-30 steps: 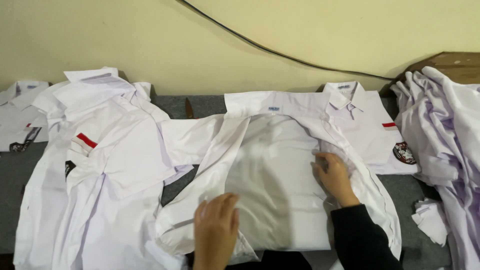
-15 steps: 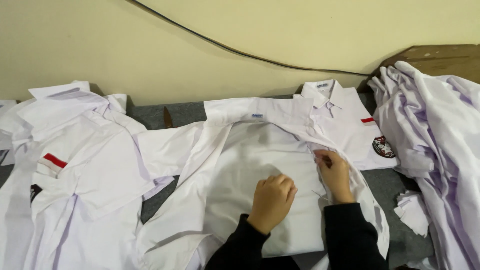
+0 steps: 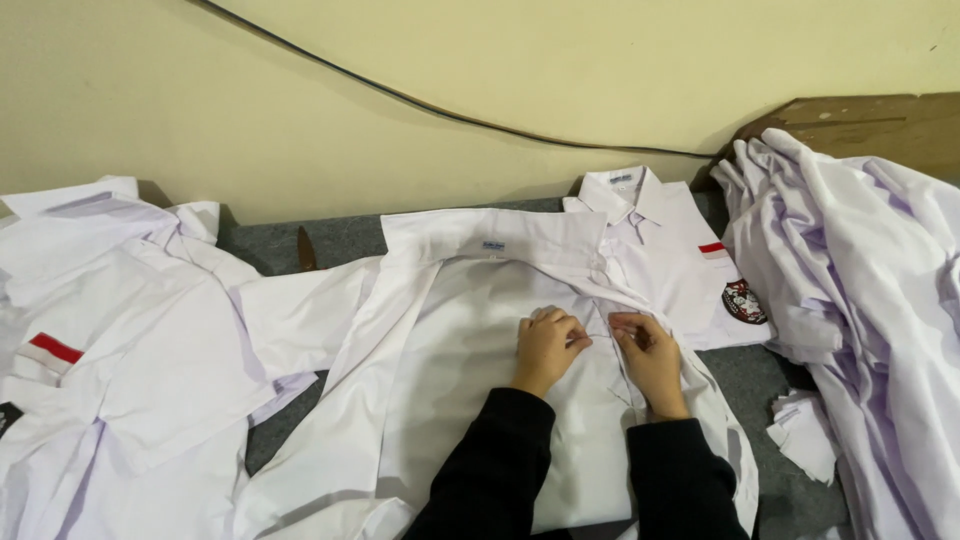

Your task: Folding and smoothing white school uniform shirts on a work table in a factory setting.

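A white shirt (image 3: 450, 350) lies spread open on the grey table (image 3: 345, 238), collar toward the wall. My left hand (image 3: 546, 346) rests on its upper middle with fingers curled, pinching the fabric near the front edge. My right hand (image 3: 646, 352) sits close beside it, fingers curled onto the same front edge of the shirt. Both arms wear black sleeves. What lies under the fingertips is hidden.
A folded white shirt with a red stripe and a round badge (image 3: 670, 260) lies behind on the right. A heap of white shirts (image 3: 870, 300) fills the right side, more white shirts (image 3: 110, 330) the left. A black cable (image 3: 430, 105) runs along the wall.
My left hand moved up from the shirt's lower part to the upper middle, next to my right hand. The view shifted rightward and closer.
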